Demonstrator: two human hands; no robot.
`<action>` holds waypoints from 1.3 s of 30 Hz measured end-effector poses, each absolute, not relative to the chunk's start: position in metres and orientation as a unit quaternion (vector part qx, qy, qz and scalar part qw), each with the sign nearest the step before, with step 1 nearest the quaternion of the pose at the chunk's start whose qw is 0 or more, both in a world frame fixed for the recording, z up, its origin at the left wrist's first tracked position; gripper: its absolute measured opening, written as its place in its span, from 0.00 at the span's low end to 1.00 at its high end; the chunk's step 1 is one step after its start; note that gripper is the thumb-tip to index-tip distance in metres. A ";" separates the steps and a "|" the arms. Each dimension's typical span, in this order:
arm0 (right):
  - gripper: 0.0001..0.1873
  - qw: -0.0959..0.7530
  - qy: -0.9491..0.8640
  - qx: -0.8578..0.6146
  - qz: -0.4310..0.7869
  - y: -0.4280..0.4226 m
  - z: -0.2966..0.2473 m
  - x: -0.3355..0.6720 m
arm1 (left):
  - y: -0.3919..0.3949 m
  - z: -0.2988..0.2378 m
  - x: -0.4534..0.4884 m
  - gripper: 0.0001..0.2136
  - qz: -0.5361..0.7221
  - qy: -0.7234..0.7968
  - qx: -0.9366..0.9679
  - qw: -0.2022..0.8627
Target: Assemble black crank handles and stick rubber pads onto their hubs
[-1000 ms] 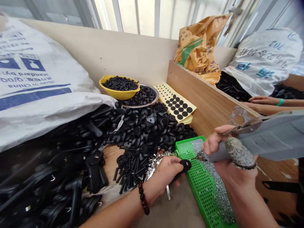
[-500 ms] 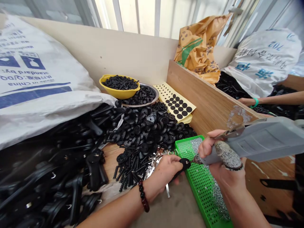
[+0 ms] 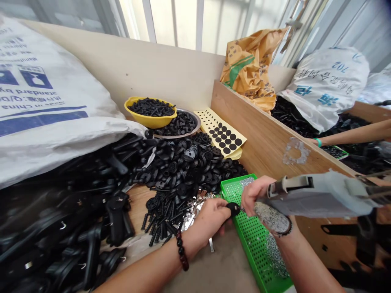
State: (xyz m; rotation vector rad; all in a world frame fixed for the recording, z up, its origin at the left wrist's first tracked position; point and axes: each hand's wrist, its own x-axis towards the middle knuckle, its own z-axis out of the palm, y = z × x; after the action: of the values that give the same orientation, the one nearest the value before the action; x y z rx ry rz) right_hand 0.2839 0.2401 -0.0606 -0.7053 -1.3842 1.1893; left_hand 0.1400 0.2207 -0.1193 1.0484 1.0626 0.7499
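Observation:
My left hand (image 3: 212,215) is closed around a black plastic part with a round end (image 3: 233,209), held over the near side of the green perforated tray (image 3: 244,244). My right hand (image 3: 255,194) grips a grey electric screwdriver (image 3: 314,195), its body tilted off to the right. The fingers of that hand come up against the round end, and the driver's tip is hidden. A speckled wrap (image 3: 273,217) covers part of the right hand near the wrist. Small silver screws (image 3: 275,254) lie in the tray. Shiny metal strips (image 3: 191,215) lie beside my left hand.
Black parts (image 3: 116,219) heap up at left under a white sack (image 3: 45,93). Behind are a yellow bowl (image 3: 149,121), a metal bowl (image 3: 197,124) and a sticker sheet (image 3: 241,136). A wooden divider (image 3: 244,110) separates off another person's arm (image 3: 354,132).
The screwdriver body has swung and its tip is now out of sight behind my right hand, which has shifted slightly left. The left hand still holds the black part. The view has turned slightly.

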 end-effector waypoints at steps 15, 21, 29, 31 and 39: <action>0.16 0.656 -0.508 -0.354 0.432 0.281 -0.083 0.273 | 0.213 -0.115 0.136 0.11 0.301 0.450 0.463 0.702; 0.18 0.659 -0.502 -0.361 0.428 0.288 -0.092 0.270 | 0.212 -0.119 0.136 0.12 0.294 0.451 0.489 0.686; 0.16 0.671 -0.487 -0.356 0.431 0.288 -0.094 0.270 | 0.212 -0.121 0.136 0.11 0.284 0.463 0.486 0.684; 0.16 0.676 -0.484 -0.355 0.428 0.287 -0.094 0.270 | 0.212 -0.122 0.135 0.11 0.290 0.457 0.485 0.687; 0.15 0.668 -0.492 -0.360 0.427 0.285 -0.096 0.270 | 0.213 -0.129 0.136 0.12 0.297 0.442 0.512 0.674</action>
State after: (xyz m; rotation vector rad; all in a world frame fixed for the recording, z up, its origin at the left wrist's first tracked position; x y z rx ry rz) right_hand 0.2702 0.2855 -0.0959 -0.8119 -1.1087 0.9622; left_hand 0.1356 0.2132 -0.1293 1.1529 0.9951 0.6676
